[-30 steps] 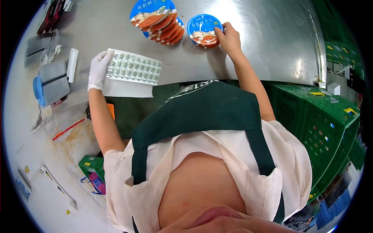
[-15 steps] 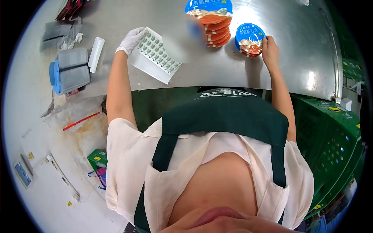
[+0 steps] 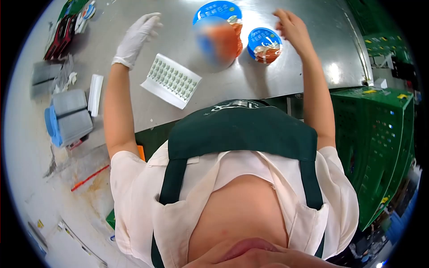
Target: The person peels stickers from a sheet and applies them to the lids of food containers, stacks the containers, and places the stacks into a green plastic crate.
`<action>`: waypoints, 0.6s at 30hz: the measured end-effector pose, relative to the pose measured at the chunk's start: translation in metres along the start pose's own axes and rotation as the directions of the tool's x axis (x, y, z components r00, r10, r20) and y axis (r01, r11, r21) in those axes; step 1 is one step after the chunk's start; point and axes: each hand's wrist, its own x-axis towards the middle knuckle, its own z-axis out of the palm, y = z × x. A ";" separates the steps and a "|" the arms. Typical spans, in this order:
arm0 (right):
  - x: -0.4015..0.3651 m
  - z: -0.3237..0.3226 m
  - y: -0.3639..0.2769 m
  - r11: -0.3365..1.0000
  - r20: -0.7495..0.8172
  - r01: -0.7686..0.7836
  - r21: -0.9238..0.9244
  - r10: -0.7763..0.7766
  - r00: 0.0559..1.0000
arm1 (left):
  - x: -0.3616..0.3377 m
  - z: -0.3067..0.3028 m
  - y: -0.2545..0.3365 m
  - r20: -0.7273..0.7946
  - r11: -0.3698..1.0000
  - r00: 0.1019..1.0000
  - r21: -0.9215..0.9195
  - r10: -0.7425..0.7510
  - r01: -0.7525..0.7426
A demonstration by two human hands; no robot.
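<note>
My left hand (image 3: pixel 137 40), in a white glove, hovers at the upper left with its fingers stretched out and nothing in them. Below and right of it, a white sheet of small greenish labels (image 3: pixel 172 80) lies on the metal table. My bare right hand (image 3: pixel 292 29) is raised at the upper right, its fingers loosely bent and apart, holding nothing. Just left of and below it sits a round pack with a blue and orange printed lid (image 3: pixel 265 44). A stack of similar packs (image 3: pixel 217 12) stands to the left, partly covered by a blurred patch.
Grey plastic boxes with a blue part (image 3: pixel 69 111) stand at the left table edge, beside a white strip (image 3: pixel 95 95) and a crumpled clear bag (image 3: pixel 66 76). Dark red boxes (image 3: pixel 61 38) lie at the upper left. Green crates (image 3: pixel 375 147) stand at the right.
My left hand has let go of the label sheet and moved up and away. My right hand has released the single pack and risen above it. The view has shifted slightly.
</note>
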 end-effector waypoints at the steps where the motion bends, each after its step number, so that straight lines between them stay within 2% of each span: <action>1: 0.005 0.005 -0.015 0.999 0.044 0.024 0.026 -0.025 0.999 | 0.003 0.016 0.013 0.068 1.000 0.998 -0.018 0.004 -0.003; 2: 0.013 0.011 -0.034 0.999 0.154 -0.035 0.000 0.035 0.987 | 0.004 0.032 0.025 0.079 1.000 0.997 -0.019 0.018 -0.016; 3: 0.017 0.020 -0.048 0.995 0.261 -0.096 -0.027 0.100 0.960 | 0.004 0.049 0.036 0.152 0.995 0.988 -0.102 0.004 0.011; 4: 0.015 0.034 -0.053 0.998 0.299 -0.055 0.011 0.049 0.953 | 0.004 0.061 0.045 0.227 0.983 0.974 -0.179 -0.004 0.046; 5: 0.013 0.045 -0.054 0.999 0.333 -0.014 0.050 -0.004 0.943 | 0.005 0.071 0.051 0.241 0.984 0.970 -0.174 0.008 0.035; 7: 0.012 0.052 -0.055 0.992 0.310 0.018 0.123 -0.056 0.949 | 0.008 0.089 0.059 0.202 0.957 0.978 -0.272 -0.049 0.104; 9: 0.015 0.034 -0.045 0.992 0.287 0.010 0.124 -0.046 0.957 | 0.008 0.099 0.069 0.245 0.943 0.969 -0.327 0.022 0.061; 11: 0.009 0.014 -0.024 0.977 0.118 0.106 0.186 -0.130 0.984 | -0.008 0.127 0.097 0.133 0.889 0.985 -0.456 0.111 -0.038; 12: 0.003 0.001 -0.012 0.985 0.065 0.110 0.131 -0.119 0.991 | -0.008 0.148 0.096 0.153 0.884 0.977 -0.463 0.152 -0.065; 13: 0.000 -0.008 0.004 0.987 0.064 0.103 0.125 -0.111 0.992 | -0.018 0.163 0.106 0.238 0.878 0.959 -0.478 0.154 -0.022; 15: 0.001 -0.016 0.039 0.996 0.104 0.042 0.075 -0.050 0.993 | -0.026 0.202 0.102 0.306 0.851 0.934 -0.526 0.185 0.003; 16: 0.001 -0.014 0.056 0.995 0.102 0.034 0.094 -0.044 0.994 | -0.028 0.216 0.095 0.310 0.870 0.939 -0.492 0.146 0.028; 17: 0.002 -0.006 0.071 0.996 0.040 0.087 -0.007 -0.086 0.995 | -0.029 0.227 0.086 0.315 0.889 0.943 -0.455 0.105 0.053; 18: 0.002 -0.002 0.086 0.995 0.067 0.056 -0.078 -0.051 0.996 | -0.032 0.234 0.071 0.335 0.918 0.940 -0.389 0.065 0.075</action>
